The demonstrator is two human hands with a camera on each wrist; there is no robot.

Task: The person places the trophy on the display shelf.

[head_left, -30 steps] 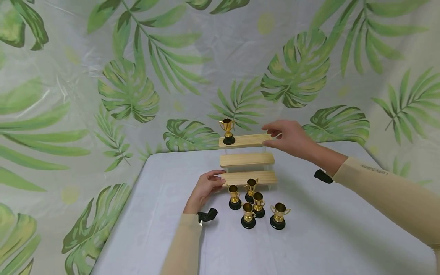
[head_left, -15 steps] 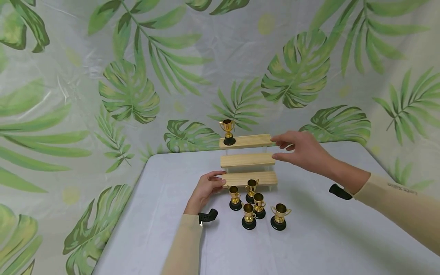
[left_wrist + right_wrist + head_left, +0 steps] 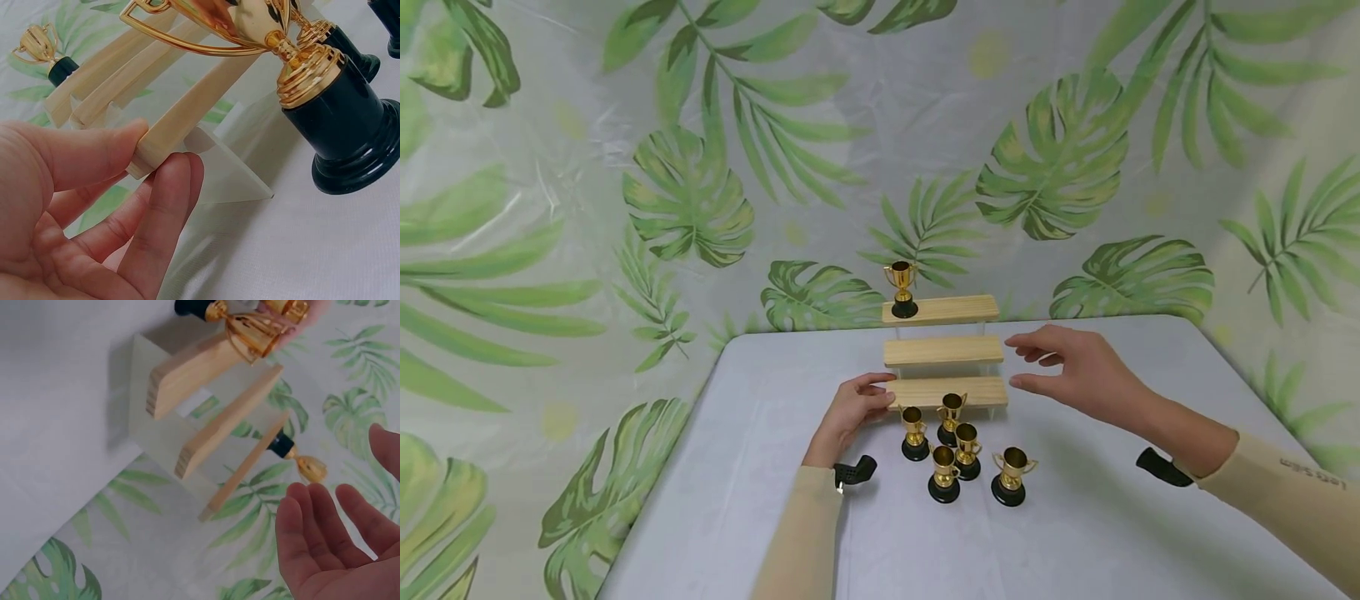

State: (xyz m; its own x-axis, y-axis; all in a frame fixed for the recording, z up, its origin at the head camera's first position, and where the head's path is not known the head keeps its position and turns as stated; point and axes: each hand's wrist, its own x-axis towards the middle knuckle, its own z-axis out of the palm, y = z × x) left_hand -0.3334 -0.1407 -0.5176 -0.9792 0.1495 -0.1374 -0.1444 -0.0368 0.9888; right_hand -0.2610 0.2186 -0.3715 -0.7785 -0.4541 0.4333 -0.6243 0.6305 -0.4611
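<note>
A three-step wooden display stand (image 3: 943,350) with clear side supports stands near the back of the table. My left hand (image 3: 855,410) pinches the left end of its lowest plank (image 3: 181,115) between thumb and fingers. One gold trophy cup (image 3: 903,287) on a black base stands upright at the left of the top plank. My right hand (image 3: 1078,367) is just right of the stand, apart from it, fingers loosely bent and holding nothing. Several more trophy cups stand in front of the lowest plank; the rightmost trophy (image 3: 1011,477) is a little apart from the others.
A white cloth covers the table (image 3: 760,467). Behind it hangs a leaf-patterned curtain (image 3: 820,125). A black strap device (image 3: 854,471) sits at the left wrist, and a similar black device (image 3: 1163,467) at the right wrist.
My right hand has moved down and to the right, away from the top plank's right end. The left hand stays on the lowest plank, and the trophies have not moved.
</note>
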